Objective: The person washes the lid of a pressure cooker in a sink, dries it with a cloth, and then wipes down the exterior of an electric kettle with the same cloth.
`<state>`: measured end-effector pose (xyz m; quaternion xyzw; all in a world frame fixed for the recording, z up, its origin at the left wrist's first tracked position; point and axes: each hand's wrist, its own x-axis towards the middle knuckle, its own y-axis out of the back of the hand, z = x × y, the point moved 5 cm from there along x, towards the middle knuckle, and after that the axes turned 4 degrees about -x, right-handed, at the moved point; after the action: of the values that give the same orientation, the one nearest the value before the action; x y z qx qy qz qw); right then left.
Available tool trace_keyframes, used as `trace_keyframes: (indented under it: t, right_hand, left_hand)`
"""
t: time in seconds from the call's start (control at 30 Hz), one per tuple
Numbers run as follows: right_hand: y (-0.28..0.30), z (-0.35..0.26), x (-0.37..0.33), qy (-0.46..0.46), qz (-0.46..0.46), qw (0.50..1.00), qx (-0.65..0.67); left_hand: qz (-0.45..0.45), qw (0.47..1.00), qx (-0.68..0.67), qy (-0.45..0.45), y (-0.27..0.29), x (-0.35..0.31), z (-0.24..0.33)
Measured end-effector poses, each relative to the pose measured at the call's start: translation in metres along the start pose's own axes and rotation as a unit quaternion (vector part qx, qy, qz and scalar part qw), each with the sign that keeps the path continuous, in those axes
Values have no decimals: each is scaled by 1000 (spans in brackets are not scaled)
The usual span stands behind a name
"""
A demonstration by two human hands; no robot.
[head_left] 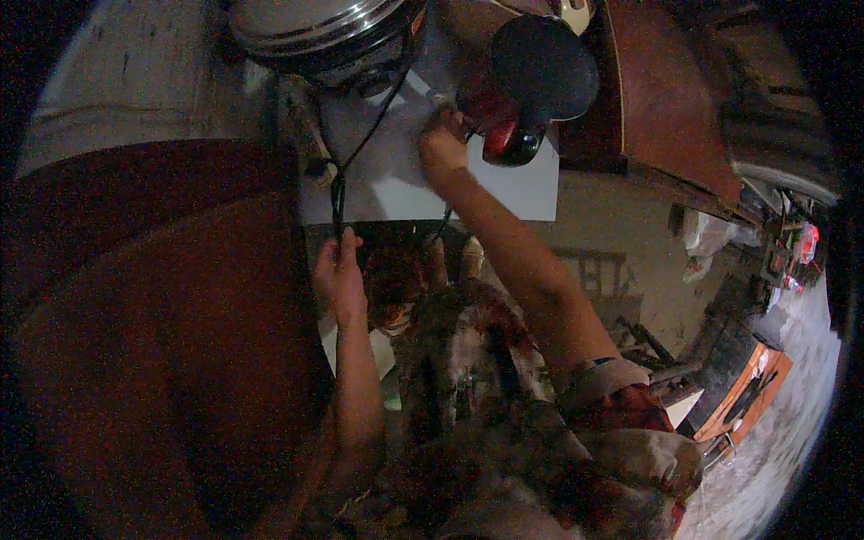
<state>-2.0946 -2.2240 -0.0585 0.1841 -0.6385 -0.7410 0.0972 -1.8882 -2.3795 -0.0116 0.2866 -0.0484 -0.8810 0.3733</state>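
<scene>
My left hand (340, 279) is closed around a black cord (338, 193), held up near the front edge of the white tabletop (396, 193). From there the cord rises in a doubled strand, then splits toward a round appliance with a shiny metal rim (324, 40) at the top left. My right hand (444, 144) reaches over the tabletop with its fingers bent together beside a dark red, rounded appliance (486, 103) with a black round top (544, 67). What those fingers grip is hidden in the dim light. A thin dark cord (445, 220) hangs below my right wrist.
A dark red-brown covered surface (171, 342) fills the left side. To the right stands a brown wooden panel (666, 99). Farther right, clutter and an orange-brown box (747, 396) lie on the floor. A small low stool (589, 270) stands past my right forearm.
</scene>
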Motion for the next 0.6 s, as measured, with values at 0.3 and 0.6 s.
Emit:
trace_keyframes:
  t: [0.3, 0.6]
  right_hand:
    - [-38, -61, -89, 181, -44, 867, 461]
    - [-69, -20, 67, 96, 237, 944, 207]
  left_hand:
    - [-74, 997, -7, -2, -30, 47, 13]
    - [-55, 993, 69, -82, -79, 74, 37]
